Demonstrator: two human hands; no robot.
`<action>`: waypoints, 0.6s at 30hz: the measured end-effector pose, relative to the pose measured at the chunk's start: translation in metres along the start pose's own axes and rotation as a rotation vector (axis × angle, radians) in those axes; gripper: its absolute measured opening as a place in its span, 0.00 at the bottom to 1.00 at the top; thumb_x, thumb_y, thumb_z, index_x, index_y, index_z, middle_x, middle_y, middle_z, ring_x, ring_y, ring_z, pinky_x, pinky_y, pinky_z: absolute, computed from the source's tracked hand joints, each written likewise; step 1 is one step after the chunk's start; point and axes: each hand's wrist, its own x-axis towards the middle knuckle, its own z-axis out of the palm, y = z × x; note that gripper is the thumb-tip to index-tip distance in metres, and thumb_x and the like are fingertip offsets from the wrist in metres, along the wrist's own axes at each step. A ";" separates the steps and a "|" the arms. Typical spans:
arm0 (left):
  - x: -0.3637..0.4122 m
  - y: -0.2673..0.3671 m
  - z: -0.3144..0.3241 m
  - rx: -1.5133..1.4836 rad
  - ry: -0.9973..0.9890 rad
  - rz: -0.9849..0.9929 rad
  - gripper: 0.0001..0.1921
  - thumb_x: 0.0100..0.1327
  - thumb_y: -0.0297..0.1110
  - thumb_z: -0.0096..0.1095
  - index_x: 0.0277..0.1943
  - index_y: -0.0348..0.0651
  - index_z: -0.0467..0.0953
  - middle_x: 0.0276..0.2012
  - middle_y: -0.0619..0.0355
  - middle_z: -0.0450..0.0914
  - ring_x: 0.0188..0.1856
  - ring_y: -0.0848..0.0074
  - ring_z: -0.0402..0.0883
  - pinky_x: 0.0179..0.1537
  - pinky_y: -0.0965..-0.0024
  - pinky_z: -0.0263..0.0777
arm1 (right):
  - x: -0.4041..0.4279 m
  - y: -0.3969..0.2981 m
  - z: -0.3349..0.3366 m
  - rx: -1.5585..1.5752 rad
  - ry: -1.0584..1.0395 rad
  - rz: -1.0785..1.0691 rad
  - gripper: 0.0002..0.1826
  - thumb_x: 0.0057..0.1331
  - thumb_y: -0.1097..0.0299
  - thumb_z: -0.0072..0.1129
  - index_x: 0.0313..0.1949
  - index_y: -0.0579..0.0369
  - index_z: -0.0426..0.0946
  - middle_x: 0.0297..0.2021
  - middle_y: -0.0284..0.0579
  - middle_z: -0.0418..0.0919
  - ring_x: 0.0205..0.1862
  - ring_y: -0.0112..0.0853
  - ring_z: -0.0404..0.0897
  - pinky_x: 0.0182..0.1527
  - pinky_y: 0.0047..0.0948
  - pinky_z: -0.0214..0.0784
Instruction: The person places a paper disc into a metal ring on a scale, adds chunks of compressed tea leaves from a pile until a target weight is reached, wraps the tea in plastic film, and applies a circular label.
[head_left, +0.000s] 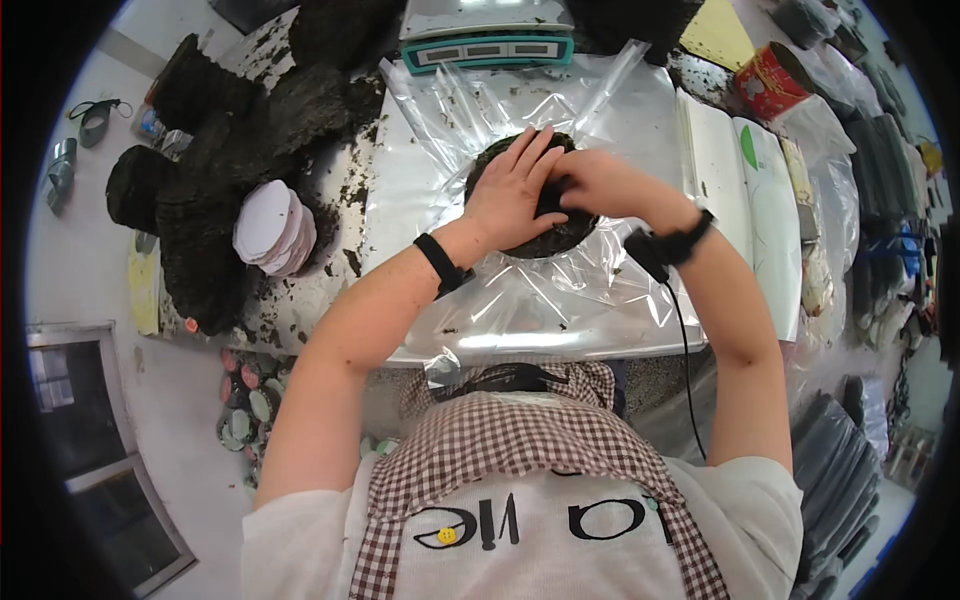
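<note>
A dark round cake of what looks like dried seaweed (551, 244) lies on clear plastic film (517, 300) spread over the table in front of me. My left hand (506, 199) rests flat across its left side, fingers apart and pointing away from me. On the right side of the cake is my right hand (611, 184), its fingers curled inward close to the left fingers. Whether anything is pinched in those curled fingers is hidden. Both hands cover much of the cake's top.
A teal-edged digital scale (487, 52) stands beyond the film. To the left are stacked dark cakes (202, 165) and a pile of round white papers (266, 225), with crumbs around. An open book (769, 217) and a red tin (772, 81) sit right. A cable (686, 360) hangs from my right wrist.
</note>
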 end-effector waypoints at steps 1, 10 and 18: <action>-0.002 0.001 -0.002 0.000 0.003 -0.017 0.43 0.64 0.55 0.70 0.77 0.48 0.62 0.77 0.45 0.61 0.78 0.51 0.57 0.75 0.50 0.56 | -0.021 -0.011 -0.016 0.106 0.214 0.051 0.34 0.57 0.56 0.76 0.57 0.69 0.77 0.53 0.60 0.83 0.53 0.50 0.83 0.55 0.43 0.77; 0.010 -0.014 0.008 0.387 -0.408 -0.005 0.36 0.70 0.62 0.59 0.79 0.73 0.61 0.79 0.52 0.59 0.81 0.53 0.51 0.75 0.44 0.49 | -0.177 -0.038 -0.047 0.623 0.566 0.438 0.08 0.72 0.68 0.58 0.38 0.57 0.83 0.23 0.26 0.72 0.22 0.14 0.64 0.22 0.20 0.54; 0.023 0.019 0.026 0.449 -0.453 -0.075 0.36 0.73 0.63 0.52 0.81 0.71 0.56 0.81 0.51 0.55 0.82 0.52 0.47 0.76 0.45 0.47 | -0.173 -0.110 0.137 0.594 -0.045 0.359 0.28 0.76 0.46 0.56 0.39 0.66 0.82 0.33 0.49 0.86 0.35 0.27 0.83 0.36 0.32 0.76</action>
